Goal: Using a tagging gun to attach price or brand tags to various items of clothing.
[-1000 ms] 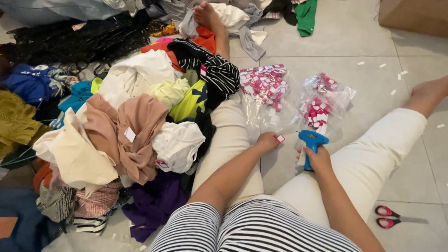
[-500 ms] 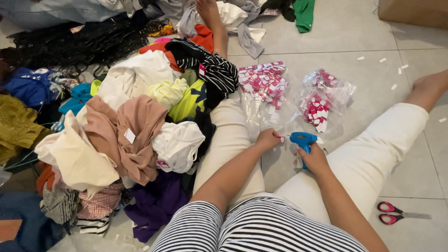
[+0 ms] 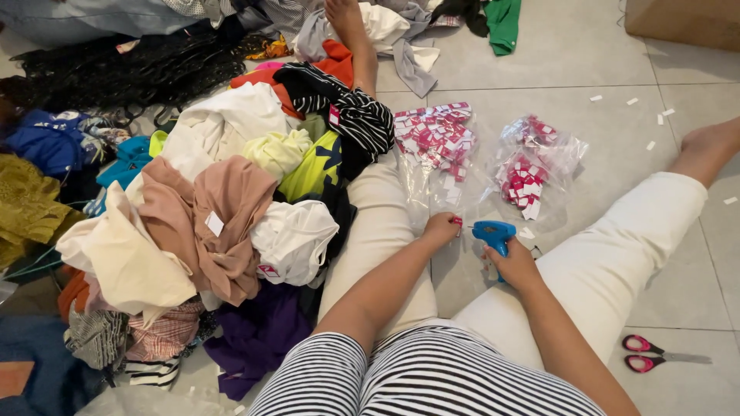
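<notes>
Between the knees, over floor tile: right hand [image 3: 515, 266] wrapped shut around blue tagging gun [image 3: 493, 233], nose touching small red-white tag [image 3: 457, 222] pinched closed in left hand [image 3: 441, 229]. Just beyond, two clear bags [image 3: 532, 173] holding more red-white tags.

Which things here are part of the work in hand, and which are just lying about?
In use:
- blue tagging gun, held in the right hand
- small red-and-white tag, pinched in the left hand
- clear bags of tags

Lying about:
- pink-handled scissors
- heap of clothes
- cardboard box
</notes>
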